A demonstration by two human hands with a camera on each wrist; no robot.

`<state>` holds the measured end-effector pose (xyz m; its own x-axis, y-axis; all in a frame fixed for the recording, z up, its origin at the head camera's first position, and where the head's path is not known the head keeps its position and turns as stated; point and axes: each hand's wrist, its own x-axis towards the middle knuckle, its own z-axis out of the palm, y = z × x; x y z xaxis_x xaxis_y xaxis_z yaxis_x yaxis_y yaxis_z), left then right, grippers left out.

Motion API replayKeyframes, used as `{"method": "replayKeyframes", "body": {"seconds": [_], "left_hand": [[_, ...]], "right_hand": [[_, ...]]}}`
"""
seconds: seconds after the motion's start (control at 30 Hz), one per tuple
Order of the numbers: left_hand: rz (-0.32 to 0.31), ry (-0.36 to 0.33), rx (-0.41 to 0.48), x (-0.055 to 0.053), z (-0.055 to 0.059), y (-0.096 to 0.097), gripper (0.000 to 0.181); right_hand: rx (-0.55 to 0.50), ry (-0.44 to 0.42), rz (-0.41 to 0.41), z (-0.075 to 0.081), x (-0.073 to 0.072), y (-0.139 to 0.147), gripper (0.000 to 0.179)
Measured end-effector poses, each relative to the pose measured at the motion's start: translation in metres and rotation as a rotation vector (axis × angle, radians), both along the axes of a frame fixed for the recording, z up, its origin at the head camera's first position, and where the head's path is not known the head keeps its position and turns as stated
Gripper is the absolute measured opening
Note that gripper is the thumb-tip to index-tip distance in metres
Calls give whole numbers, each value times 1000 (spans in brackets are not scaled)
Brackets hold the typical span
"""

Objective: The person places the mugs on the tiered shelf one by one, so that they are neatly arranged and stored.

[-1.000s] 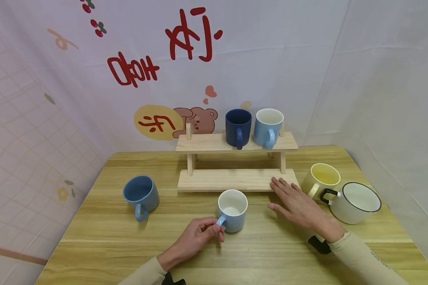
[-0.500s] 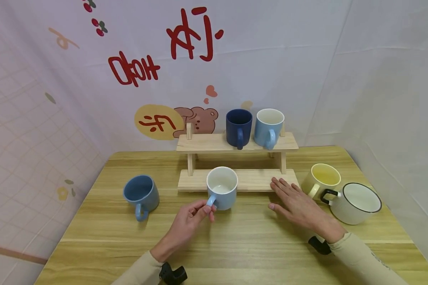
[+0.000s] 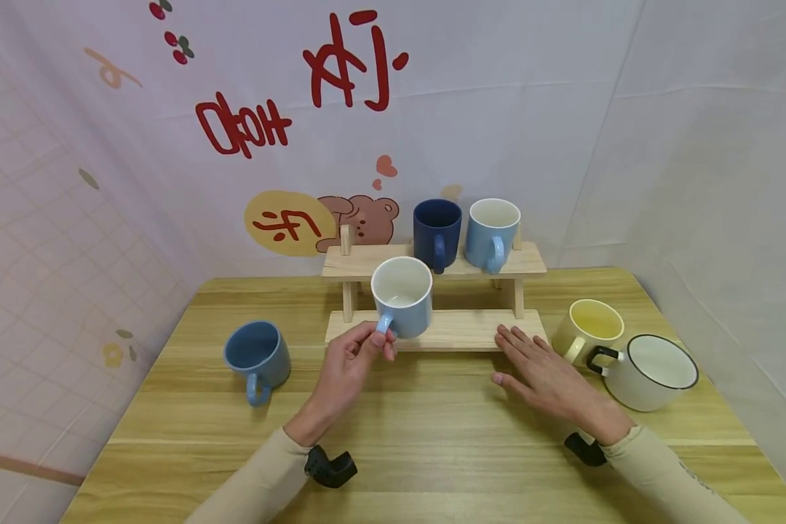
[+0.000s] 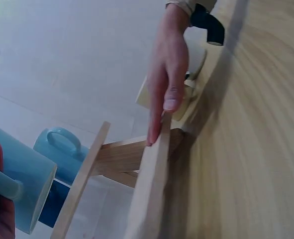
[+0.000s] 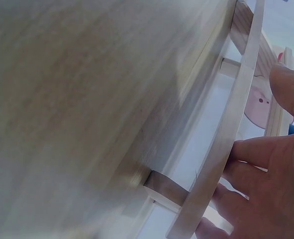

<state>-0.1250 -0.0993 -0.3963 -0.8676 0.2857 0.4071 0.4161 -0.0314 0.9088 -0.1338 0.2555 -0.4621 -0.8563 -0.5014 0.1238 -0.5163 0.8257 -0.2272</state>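
My left hand pinches the handle of a light blue mug with a white inside. The mug is held upright in the air before the left half of a two-tier wooden shelf, overlapping both tiers in the head view. In the left wrist view the same mug shows clear of the shelf boards. My right hand rests with fingers outstretched on the right end of the lower board. On the upper tier stand a navy mug and another light blue mug, handles facing me.
A medium blue mug stands on the wooden table at the left. To the right are a yellow mug and a white mug with black rim and handle. White printed cloth hangs behind the shelf.
My left hand has lifted the light blue mug off the table and carried it forward and slightly left, up to the shelf. My right hand has stayed in place.
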Motion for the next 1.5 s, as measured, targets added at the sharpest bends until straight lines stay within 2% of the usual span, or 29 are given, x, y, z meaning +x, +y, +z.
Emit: {"method": "replayKeyframes", "body": {"seconds": [0.13, 0.27, 0.57, 0.8, 1.27, 1.5], "left_hand": [[41, -18, 25, -8, 9, 4, 22], [76, -2, 33, -16, 16, 5, 23], [154, 16, 68, -36, 25, 6, 24], [197, 11, 107, -50, 28, 9, 27], [302, -16, 52, -78, 26, 11, 36], [330, -52, 47, -90, 25, 13, 36]], "right_hand": [[0, -3, -1, 0, 0, 0, 72], [-1, -6, -2, 1, 0, -1, 72], [4, 0, 1, 1, 1, -1, 72], [2, 3, 0, 0, 1, -1, 72], [-2, 9, -1, -1, 1, -1, 71], [0, 3, -2, 1, 0, -1, 72]]}}
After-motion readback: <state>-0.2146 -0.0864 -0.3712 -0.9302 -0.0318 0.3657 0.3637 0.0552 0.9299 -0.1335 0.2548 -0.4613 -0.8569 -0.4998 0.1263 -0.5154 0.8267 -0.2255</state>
